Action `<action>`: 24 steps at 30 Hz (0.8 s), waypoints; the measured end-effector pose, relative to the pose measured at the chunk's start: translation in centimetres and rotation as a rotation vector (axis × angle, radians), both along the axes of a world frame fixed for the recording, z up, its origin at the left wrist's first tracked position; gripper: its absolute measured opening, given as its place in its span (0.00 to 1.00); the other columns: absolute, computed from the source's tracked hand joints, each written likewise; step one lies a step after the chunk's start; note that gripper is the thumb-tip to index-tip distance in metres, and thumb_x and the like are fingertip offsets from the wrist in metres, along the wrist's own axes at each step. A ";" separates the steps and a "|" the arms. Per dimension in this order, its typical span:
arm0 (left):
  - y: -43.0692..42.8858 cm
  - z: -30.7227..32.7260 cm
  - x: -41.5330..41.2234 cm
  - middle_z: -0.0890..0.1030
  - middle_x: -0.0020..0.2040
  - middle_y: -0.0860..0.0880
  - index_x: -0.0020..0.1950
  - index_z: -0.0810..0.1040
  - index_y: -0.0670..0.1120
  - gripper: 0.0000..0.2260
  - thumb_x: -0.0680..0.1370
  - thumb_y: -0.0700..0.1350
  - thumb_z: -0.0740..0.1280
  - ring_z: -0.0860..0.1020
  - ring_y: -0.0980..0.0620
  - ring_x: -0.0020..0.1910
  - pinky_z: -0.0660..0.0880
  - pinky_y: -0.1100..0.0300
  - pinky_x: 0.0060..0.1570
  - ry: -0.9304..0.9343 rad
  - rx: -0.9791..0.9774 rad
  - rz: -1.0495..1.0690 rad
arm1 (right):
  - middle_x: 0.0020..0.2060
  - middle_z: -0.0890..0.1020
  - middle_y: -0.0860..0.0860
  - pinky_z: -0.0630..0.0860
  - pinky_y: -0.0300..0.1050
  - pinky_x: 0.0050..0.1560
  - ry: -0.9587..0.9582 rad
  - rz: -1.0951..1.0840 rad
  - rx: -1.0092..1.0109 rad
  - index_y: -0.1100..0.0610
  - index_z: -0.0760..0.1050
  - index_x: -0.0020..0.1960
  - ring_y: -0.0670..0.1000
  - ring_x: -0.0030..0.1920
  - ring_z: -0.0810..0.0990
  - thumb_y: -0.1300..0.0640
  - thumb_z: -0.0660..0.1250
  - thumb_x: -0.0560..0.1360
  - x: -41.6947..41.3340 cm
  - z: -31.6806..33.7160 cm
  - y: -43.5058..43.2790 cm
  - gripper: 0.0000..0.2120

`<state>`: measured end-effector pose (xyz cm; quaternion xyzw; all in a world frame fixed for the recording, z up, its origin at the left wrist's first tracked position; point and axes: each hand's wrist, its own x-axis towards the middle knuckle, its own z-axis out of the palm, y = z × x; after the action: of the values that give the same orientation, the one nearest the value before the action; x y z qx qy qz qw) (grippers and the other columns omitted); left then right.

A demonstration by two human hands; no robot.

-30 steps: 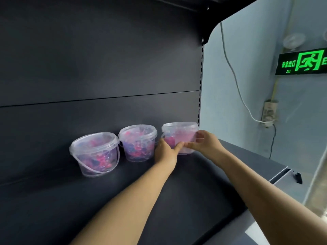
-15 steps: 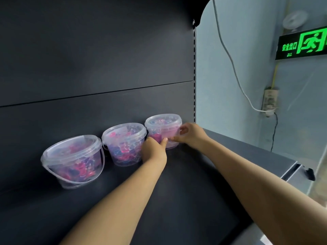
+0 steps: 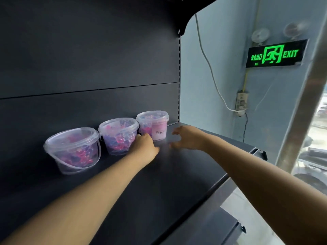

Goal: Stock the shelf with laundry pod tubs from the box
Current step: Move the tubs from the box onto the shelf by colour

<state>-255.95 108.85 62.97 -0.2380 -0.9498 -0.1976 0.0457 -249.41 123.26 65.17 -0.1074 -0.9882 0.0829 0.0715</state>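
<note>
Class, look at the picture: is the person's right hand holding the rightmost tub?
No: the right hand is open and clear of the rightmost tub, hovering above the shelf.

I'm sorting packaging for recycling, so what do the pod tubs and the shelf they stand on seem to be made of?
The three tubs, such as the rightmost tub, look like clear, slightly glossy thin plastic: the pink and purple pods show through walls and lids, and the leftmost tub has a thin clear bail handle. The shelf looks like matte dark painted sheet metal, with a slotted upright, though that is a guess.

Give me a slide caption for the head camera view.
Hands, left and right, by three pod tubs on a dark shelf.
</note>
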 end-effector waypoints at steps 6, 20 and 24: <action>-5.8 3.5 4.7 0.75 0.44 0.46 0.43 0.72 0.42 0.07 0.76 0.46 0.63 0.74 0.47 0.42 0.69 0.56 0.38 0.175 -0.152 -0.139 | 0.63 0.75 0.54 0.73 0.50 0.60 -0.146 -0.029 0.331 0.56 0.69 0.68 0.56 0.64 0.73 0.40 0.65 0.73 6.0 3.1 -2.3 0.30; -19.7 9.4 27.6 0.73 0.61 0.44 0.61 0.72 0.43 0.16 0.80 0.52 0.56 0.71 0.43 0.61 0.69 0.53 0.54 0.501 -0.498 0.117 | 0.61 0.77 0.53 0.75 0.49 0.57 0.077 0.101 0.391 0.55 0.71 0.66 0.56 0.60 0.76 0.44 0.66 0.73 25.0 7.1 -12.1 0.25; -23.7 10.2 34.9 0.71 0.64 0.44 0.65 0.70 0.43 0.20 0.81 0.54 0.54 0.70 0.44 0.63 0.68 0.51 0.57 0.544 -0.541 0.195 | 0.61 0.77 0.53 0.74 0.49 0.59 0.135 0.159 0.361 0.56 0.72 0.66 0.56 0.62 0.74 0.46 0.65 0.74 31.9 8.4 -15.6 0.23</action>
<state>-221.10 85.17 73.14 -0.1936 -0.9390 0.1354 0.2498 -217.55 107.70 73.58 -0.0086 -0.9854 -0.0830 0.1486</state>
